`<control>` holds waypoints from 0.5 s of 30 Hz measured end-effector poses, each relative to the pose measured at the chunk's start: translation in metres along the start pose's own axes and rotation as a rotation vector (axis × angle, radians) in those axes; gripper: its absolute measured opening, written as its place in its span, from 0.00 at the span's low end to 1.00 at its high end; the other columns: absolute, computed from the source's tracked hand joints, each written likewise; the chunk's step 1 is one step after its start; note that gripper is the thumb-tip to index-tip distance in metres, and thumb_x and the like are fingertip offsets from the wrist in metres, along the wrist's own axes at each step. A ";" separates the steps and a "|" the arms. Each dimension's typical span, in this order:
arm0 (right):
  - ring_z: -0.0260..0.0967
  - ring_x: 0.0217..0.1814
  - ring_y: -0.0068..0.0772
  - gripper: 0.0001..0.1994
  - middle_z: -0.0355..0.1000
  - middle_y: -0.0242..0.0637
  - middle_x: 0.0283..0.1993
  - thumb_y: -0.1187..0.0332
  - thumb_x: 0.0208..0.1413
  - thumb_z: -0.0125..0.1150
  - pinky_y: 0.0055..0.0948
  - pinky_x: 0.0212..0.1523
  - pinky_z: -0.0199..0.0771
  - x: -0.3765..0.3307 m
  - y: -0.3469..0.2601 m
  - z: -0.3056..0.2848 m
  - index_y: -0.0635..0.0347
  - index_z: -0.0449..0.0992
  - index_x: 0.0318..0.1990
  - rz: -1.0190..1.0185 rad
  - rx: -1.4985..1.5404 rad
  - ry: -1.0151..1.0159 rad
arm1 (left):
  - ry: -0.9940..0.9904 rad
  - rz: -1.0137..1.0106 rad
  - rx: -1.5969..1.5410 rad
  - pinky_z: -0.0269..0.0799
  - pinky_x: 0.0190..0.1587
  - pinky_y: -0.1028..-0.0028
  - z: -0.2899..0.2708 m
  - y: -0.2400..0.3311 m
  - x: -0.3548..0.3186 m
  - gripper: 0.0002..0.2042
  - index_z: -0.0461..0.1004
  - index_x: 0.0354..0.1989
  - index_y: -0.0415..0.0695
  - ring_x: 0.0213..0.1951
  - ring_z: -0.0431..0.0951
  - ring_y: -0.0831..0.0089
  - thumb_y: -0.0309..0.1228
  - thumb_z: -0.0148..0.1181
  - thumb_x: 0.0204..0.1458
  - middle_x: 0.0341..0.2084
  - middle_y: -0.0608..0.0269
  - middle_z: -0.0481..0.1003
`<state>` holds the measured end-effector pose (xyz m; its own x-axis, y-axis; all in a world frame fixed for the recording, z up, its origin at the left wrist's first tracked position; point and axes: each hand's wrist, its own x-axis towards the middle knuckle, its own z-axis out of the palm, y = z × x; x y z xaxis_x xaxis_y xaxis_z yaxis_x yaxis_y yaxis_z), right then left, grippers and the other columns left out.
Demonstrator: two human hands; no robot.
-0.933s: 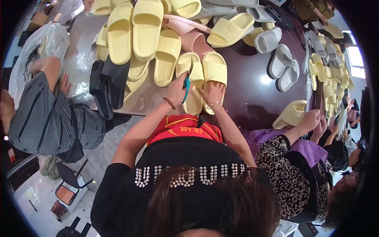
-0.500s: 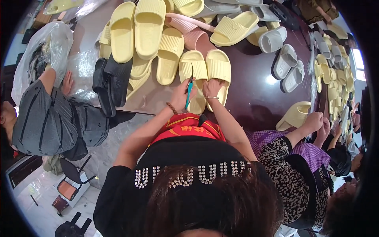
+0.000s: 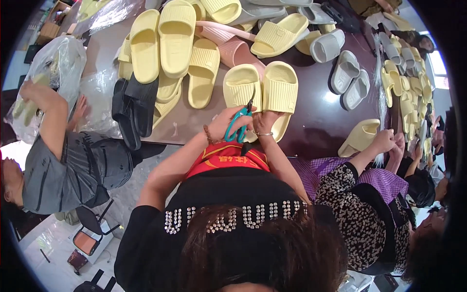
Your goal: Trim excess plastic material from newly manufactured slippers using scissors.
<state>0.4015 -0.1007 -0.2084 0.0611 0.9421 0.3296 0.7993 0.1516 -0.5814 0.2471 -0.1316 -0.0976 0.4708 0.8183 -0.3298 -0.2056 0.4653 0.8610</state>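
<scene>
On dark table (image 3: 311, 131), ribbed yellow slippers (image 3: 262, 90), teal-handled scissors (image 3: 239, 124)

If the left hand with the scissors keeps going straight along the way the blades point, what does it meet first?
Most likely the pair of yellow slippers: the left hand holds teal-handled scissors whose blades already point up at the seam between the two. Whether the tips touch yet is unclear.

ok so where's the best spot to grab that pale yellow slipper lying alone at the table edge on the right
Probably the yellow slipper's wide strap, coming from the near table edge. The strap arches above the sole, leaving room for a grip, and a neighbouring person's hand crowds its right end.
</scene>
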 end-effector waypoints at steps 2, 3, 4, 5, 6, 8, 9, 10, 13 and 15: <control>0.41 0.61 0.49 0.27 0.53 0.47 0.55 0.61 0.41 0.51 0.51 0.57 0.33 -0.002 0.000 0.000 0.58 0.59 0.53 -0.035 0.001 0.035 | -0.020 -0.014 -0.054 0.67 0.30 0.81 0.004 0.007 0.002 0.20 0.58 0.51 0.36 0.27 0.71 0.79 0.33 0.48 0.51 0.26 0.62 0.71; 0.41 0.60 0.49 0.28 0.54 0.46 0.55 0.60 0.40 0.53 0.49 0.57 0.33 -0.004 0.000 0.002 0.58 0.59 0.53 -0.018 -0.006 0.040 | -0.036 -0.026 -0.110 0.68 0.30 0.80 0.006 0.010 0.003 0.21 0.58 0.51 0.36 0.27 0.71 0.78 0.33 0.48 0.51 0.26 0.60 0.71; 0.42 0.60 0.49 0.29 0.54 0.46 0.55 0.59 0.38 0.55 0.48 0.57 0.34 -0.006 0.001 0.003 0.58 0.60 0.52 -0.001 -0.012 0.045 | -0.051 -0.038 -0.167 0.68 0.30 0.79 0.007 0.011 0.004 0.21 0.57 0.51 0.35 0.27 0.72 0.77 0.33 0.47 0.51 0.26 0.59 0.72; 0.42 0.59 0.49 0.30 0.55 0.45 0.54 0.58 0.37 0.57 0.46 0.57 0.34 -0.007 0.002 0.004 0.57 0.61 0.52 0.015 -0.019 0.050 | -0.054 -0.038 -0.164 0.68 0.30 0.79 0.007 0.010 0.006 0.21 0.57 0.51 0.35 0.27 0.72 0.77 0.33 0.47 0.51 0.26 0.59 0.72; 0.42 0.59 0.49 0.30 0.55 0.45 0.54 0.58 0.37 0.57 0.46 0.57 0.34 -0.008 0.004 0.003 0.57 0.61 0.52 0.016 -0.020 0.053 | -0.050 -0.024 -0.143 0.68 0.30 0.79 0.007 0.007 0.009 0.21 0.57 0.51 0.35 0.27 0.72 0.77 0.33 0.47 0.51 0.26 0.59 0.72; 0.42 0.59 0.48 0.31 0.54 0.45 0.55 0.58 0.37 0.56 0.45 0.58 0.34 -0.008 -0.002 -0.008 0.57 0.59 0.53 -0.057 -0.012 0.030 | -0.035 0.007 -0.103 0.69 0.30 0.78 0.006 0.007 0.011 0.21 0.56 0.51 0.34 0.27 0.72 0.76 0.33 0.47 0.51 0.26 0.57 0.72; 0.42 0.59 0.47 0.31 0.53 0.44 0.55 0.59 0.37 0.56 0.45 0.58 0.34 -0.008 -0.005 -0.012 0.57 0.59 0.53 -0.094 -0.009 0.019 | -0.034 0.009 -0.102 0.69 0.30 0.78 0.005 0.008 0.011 0.21 0.56 0.51 0.34 0.27 0.72 0.76 0.33 0.47 0.51 0.26 0.57 0.72; 0.42 0.59 0.47 0.31 0.53 0.44 0.55 0.59 0.37 0.56 0.45 0.58 0.34 -0.009 -0.006 -0.013 0.57 0.59 0.53 -0.097 -0.009 0.018 | -0.028 -0.013 -0.124 0.69 0.30 0.78 0.004 0.009 0.011 0.21 0.56 0.51 0.34 0.26 0.72 0.76 0.33 0.47 0.51 0.26 0.57 0.72; 0.42 0.59 0.47 0.28 0.53 0.44 0.55 0.62 0.38 0.56 0.44 0.58 0.33 -0.011 -0.009 -0.017 0.55 0.61 0.52 -0.132 0.001 0.011 | -0.019 -0.059 -0.168 0.69 0.30 0.77 0.004 0.013 0.009 0.21 0.56 0.51 0.34 0.25 0.73 0.75 0.34 0.46 0.51 0.26 0.56 0.72; 0.42 0.59 0.47 0.26 0.54 0.44 0.54 0.63 0.38 0.56 0.44 0.58 0.33 -0.012 -0.006 -0.015 0.55 0.63 0.50 -0.106 0.021 0.007 | -0.052 -0.075 -0.127 0.70 0.29 0.77 0.005 0.014 0.007 0.21 0.57 0.50 0.34 0.25 0.73 0.74 0.34 0.46 0.51 0.26 0.55 0.72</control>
<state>0.4049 -0.1175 -0.1979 -0.0191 0.9182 0.3956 0.7885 0.2571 -0.5587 0.2518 -0.1211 -0.0856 0.5319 0.7625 -0.3683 -0.2734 0.5663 0.7775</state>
